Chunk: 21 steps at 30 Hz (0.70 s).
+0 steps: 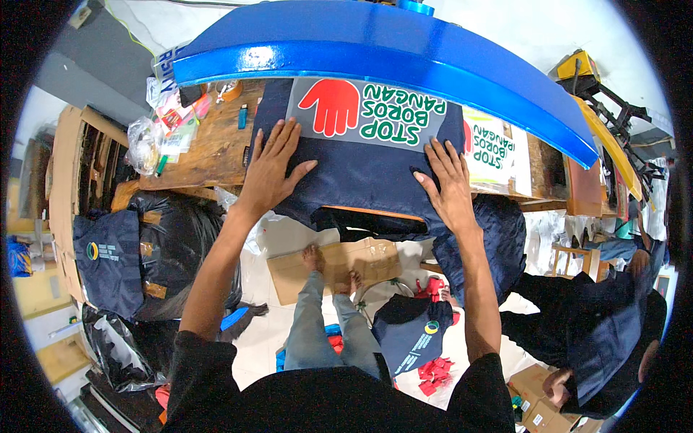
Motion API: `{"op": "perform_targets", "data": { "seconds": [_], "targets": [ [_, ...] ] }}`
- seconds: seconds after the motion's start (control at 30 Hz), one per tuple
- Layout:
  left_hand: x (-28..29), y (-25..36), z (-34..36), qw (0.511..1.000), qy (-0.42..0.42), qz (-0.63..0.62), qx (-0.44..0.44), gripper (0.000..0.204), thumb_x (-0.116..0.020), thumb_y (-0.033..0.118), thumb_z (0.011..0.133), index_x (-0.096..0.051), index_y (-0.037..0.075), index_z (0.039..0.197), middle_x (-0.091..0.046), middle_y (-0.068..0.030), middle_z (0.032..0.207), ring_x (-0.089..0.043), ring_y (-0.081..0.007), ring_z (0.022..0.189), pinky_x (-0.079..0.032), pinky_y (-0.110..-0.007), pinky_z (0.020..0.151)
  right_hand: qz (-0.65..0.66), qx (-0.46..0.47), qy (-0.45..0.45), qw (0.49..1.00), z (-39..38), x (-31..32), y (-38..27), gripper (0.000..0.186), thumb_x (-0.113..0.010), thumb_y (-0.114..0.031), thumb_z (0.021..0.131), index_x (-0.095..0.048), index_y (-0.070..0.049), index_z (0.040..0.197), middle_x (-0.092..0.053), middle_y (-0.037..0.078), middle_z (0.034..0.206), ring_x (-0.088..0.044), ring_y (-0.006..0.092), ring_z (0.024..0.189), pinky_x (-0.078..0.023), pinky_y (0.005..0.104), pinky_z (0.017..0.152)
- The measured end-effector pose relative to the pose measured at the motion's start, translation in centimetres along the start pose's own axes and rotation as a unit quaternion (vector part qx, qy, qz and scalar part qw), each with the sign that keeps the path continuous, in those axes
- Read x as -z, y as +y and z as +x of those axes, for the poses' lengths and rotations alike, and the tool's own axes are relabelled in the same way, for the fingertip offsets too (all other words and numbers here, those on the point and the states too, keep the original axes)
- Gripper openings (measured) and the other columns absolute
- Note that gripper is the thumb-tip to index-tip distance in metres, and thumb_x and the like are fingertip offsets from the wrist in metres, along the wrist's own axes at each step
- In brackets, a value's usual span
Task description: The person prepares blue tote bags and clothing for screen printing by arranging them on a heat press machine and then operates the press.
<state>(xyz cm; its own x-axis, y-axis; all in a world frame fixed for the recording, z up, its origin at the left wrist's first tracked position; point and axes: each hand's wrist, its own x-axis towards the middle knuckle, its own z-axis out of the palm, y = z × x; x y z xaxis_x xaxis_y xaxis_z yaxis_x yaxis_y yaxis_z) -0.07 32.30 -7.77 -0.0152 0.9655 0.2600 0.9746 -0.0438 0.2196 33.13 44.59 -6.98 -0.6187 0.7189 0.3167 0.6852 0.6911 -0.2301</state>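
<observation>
A dark navy garment [346, 173] lies on the platen under a large blue press plate [382, 36]. A clear sheet [296, 105] bearing a red hand print [333, 108] and green lettering [401, 112] lies on it. My left hand [278, 173] rests open on the garment at the sheet's lower left corner, fingers spread. My right hand [447, 180] lies open on it near the sheet's lower right, fingers slightly apart. Behind my right hand are similar printed sheets [502, 166] on the wooden table [209, 169].
Left are black bags [180, 252] and garments [101, 267]. A lighter [242, 117] and plastic packets [144, 144] sit on the table. Cardboard [289, 281] lies underfoot; red items [433, 372] are on the floor. A co-worker's hand [557, 386] shows at lower right beside dark cloth [599, 325].
</observation>
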Motion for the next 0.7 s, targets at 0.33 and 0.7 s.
{"op": "perform_targets", "data": {
  "seconds": [0.33,0.7],
  "targets": [
    [-0.7,0.3,-0.5,1.000,0.006,0.000,0.011,0.066,-0.053,0.042,0.093,-0.035,0.005,0.144,-0.031,-0.0104,0.152,-0.024,-0.0296,0.142,-0.017,-0.048,0.115,0.008,0.003,0.009,1.000,0.0,-0.7,0.0,0.050,-0.059,-0.032,0.091,-0.053,-0.002,0.131,-0.046,0.015,0.141,-0.038,0.0354,0.133,-0.026,0.0496,0.111],
    [-1.8,-3.5,0.3,0.974,0.108,-0.161,0.119,0.074,-0.053,0.048,0.093,-0.031,-0.001,0.144,-0.031,-0.0229,0.149,-0.025,-0.0339,0.142,-0.019,-0.049,0.113,0.159,-0.162,0.149,0.962,-0.3,-0.1,1.7,0.050,-0.051,-0.030,0.098,-0.047,0.003,0.134,-0.046,0.023,0.139,-0.043,0.0339,0.129,-0.031,0.0393,0.109]
  ]
}}
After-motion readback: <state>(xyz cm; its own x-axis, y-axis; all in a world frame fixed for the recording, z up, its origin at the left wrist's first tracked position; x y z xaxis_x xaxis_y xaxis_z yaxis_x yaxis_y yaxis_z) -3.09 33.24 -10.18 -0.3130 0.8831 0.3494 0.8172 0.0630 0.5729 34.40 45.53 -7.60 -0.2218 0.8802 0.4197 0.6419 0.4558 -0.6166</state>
